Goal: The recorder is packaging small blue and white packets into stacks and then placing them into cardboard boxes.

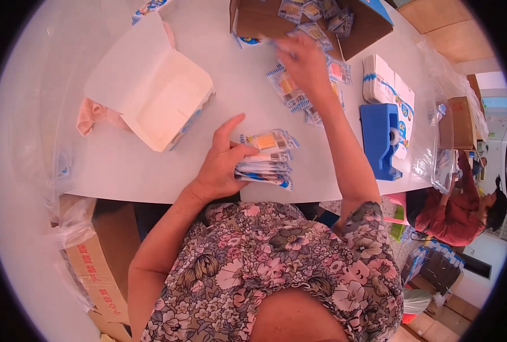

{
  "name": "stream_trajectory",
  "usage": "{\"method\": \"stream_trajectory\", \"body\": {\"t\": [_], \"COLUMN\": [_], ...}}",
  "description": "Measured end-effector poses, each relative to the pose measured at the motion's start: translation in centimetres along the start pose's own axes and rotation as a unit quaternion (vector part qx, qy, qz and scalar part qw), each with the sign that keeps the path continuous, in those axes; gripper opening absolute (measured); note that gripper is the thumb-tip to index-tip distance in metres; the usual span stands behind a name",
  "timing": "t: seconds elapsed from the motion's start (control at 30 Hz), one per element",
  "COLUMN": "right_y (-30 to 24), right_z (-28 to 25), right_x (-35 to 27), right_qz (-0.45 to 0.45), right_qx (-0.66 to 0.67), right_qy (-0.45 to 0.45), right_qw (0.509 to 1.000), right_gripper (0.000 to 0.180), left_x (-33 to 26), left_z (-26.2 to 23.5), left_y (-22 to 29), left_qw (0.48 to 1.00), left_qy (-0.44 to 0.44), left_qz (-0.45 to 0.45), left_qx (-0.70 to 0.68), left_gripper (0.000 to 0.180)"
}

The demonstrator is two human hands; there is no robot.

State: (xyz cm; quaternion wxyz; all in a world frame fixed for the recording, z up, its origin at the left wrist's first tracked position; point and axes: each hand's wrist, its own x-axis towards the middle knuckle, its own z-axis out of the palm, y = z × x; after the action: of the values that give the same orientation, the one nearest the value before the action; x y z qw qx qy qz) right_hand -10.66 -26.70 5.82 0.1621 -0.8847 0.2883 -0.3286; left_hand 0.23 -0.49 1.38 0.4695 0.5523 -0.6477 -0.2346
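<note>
My left hand is closed on a stack of small clear-and-blue packets just above the near edge of the table, its index finger sticking out. The top packet shows a yellow piece inside. Farther off, my right hand is over loose packets, close to the mouth of a cardboard box. Its fingers are apart and slightly blurred, and I make out nothing in them. More packets lie in and at the mouth of that box.
An open white carton lies at the left beside a pink cloth. A blue tape dispenser and a stack of flattened cartons are at the right. Another person in red sits beyond; a cardboard box stands below, left.
</note>
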Motion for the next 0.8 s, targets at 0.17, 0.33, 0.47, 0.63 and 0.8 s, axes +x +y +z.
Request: {"method": "stream_trajectory", "body": {"t": [0.17,0.33,0.47,0.63,0.8], "right_y": [-4.0,-1.7,0.0,-3.6,-4.0], "right_z": [-2.8,-2.6,-1.1,-4.0,-4.2], "right_x": [-8.7,-6.6,-7.4,-8.5,-6.3], "right_qz": [0.114,0.106,-0.009,-0.026,0.194], "right_qx": [0.274,-0.021,-0.267,-0.027,0.145], "right_qy": [-0.335,-0.186,-0.124,-0.178,-0.307], "right_qw": [0.894,0.977,0.955,0.983,0.92], "right_gripper": [0.017,0.028,0.021,0.019,0.025], "left_x": [-0.3,-0.4,-0.2,-0.6,-0.3], "left_z": [0.1,0.2,0.5,0.3,0.1], "left_y": [-1.2,-0.4,0.0,-0.5,-1.1], "left_qw": [1.0,0.998,1.0,1.0,0.996], "left_qy": [0.009,-0.034,0.003,-0.022,-0.032], "left_qz": [0.024,0.035,-0.017,0.001,0.08], "left_qx": [0.002,0.041,-0.018,-0.014,0.01], "left_gripper": [0.051,0.059,0.062,0.067,0.067]}}
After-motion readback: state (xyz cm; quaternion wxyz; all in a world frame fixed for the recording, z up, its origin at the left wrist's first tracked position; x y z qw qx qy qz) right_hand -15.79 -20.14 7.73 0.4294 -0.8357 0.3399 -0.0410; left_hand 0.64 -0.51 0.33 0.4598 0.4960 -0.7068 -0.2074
